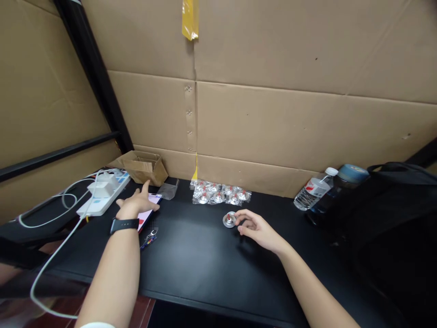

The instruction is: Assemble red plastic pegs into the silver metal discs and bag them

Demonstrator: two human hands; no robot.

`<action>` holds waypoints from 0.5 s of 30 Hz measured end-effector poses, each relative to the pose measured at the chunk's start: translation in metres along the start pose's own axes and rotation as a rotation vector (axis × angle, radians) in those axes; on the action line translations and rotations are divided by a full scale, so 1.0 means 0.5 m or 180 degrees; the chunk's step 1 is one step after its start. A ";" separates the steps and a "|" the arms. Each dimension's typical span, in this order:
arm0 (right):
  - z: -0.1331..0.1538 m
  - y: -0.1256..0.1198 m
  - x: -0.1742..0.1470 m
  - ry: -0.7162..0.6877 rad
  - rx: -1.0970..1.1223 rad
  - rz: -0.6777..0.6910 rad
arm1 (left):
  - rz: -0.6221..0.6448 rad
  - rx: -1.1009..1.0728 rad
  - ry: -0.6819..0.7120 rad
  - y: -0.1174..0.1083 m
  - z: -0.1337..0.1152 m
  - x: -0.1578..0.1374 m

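From here I see one bare metal disc (229, 220) right at my right hand (257, 228), fingers half-curled, gripping nothing, the wrapped discs (219, 197) remaining beyond them, while my left hand (137, 203) splays, apparently empty, over the phone (145, 215).

One loose disc (229, 219) is seen near the middle of the table (184, 269). Toward the back edge, seven or eight wrapped discs (218, 197) can be counted, the overlap leaving the exact number unclear. By the back left corner, one carton (136, 169) and one wrapper (170, 189) are found; nearer the left edge, one power strip (102, 200), one phone (145, 215) and one key ring (149, 238). Toward the right edge, two bottles (313, 190) and one bag (392, 232) are placed.
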State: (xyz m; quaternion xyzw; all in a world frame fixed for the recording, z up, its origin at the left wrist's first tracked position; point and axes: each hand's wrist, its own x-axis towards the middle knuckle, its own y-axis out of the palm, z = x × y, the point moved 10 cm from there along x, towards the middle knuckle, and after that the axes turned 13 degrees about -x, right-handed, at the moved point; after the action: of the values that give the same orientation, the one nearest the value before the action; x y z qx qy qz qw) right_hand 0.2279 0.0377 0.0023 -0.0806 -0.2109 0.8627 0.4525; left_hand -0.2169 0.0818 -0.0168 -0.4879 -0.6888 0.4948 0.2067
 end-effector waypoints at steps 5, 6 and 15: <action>0.001 0.003 0.000 0.0016 -0.0083 0.0053 | -0.0414 -0.0001 0.0439 -0.018 -0.051 -0.022; 0.001 0.003 0.001 0.0012 -0.0112 0.0044 | -0.0563 -0.0014 0.0743 -0.021 -0.085 -0.033; 0.000 0.007 0.002 0.0016 -0.0373 0.0022 | -0.0415 0.0027 0.2754 0.124 -0.344 -0.172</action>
State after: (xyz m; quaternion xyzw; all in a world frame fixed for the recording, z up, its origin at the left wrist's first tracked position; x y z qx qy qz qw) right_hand 0.2249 0.0367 0.0007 -0.1099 -0.2597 0.8502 0.4445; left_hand -0.0183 0.0913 0.0183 -0.6049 -0.5661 0.2335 0.5090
